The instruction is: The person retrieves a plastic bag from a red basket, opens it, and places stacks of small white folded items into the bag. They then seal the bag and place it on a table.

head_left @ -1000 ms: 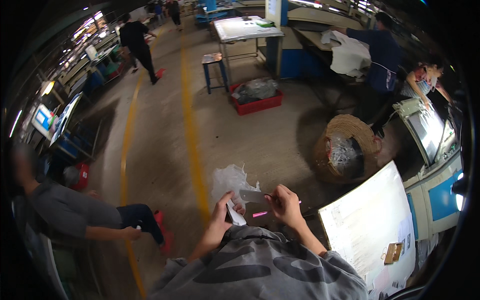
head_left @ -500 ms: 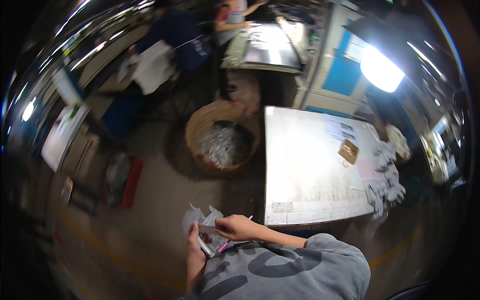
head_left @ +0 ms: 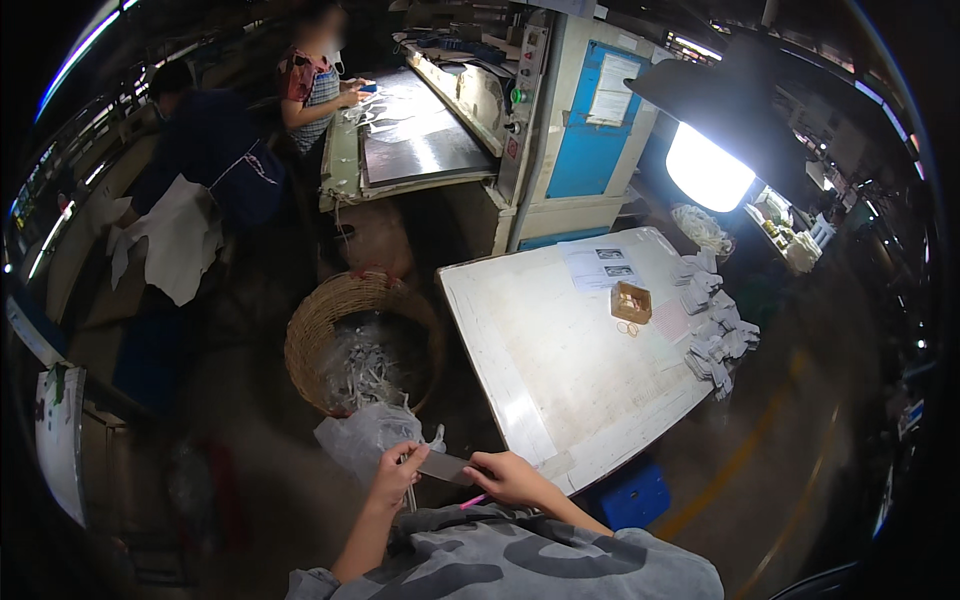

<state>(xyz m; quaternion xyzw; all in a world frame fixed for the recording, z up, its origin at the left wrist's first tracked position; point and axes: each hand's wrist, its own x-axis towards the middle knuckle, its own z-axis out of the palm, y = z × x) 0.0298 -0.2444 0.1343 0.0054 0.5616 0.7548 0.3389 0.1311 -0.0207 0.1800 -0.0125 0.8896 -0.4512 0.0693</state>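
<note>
A flat grey strip (head_left: 445, 467) stretches between my two hands in front of my chest. My left hand (head_left: 392, 478) pinches its left end, and my right hand (head_left: 508, 479) closes on the right end. Beside my left hand hangs a clear plastic bag (head_left: 362, 437), crumpled; I cannot tell how it is held. Below my left palm the edge of something pale and thin shows. A slim pink stick (head_left: 473, 501), perhaps a pen, pokes out under my right hand, its other end hidden.
A white table (head_left: 560, 350) stands ahead right, bearing a small brown box (head_left: 631, 302), paper sheets (head_left: 600, 266) and stacked pale pieces (head_left: 715, 330). Left of it is a wicker basket (head_left: 300, 345) with scraps. A lamp (head_left: 710, 170) hangs above. Two people work at the far left.
My view has swung right, so the table and basket sit further left. My hands have drawn apart, and more of the grey strip shows between them.
</note>
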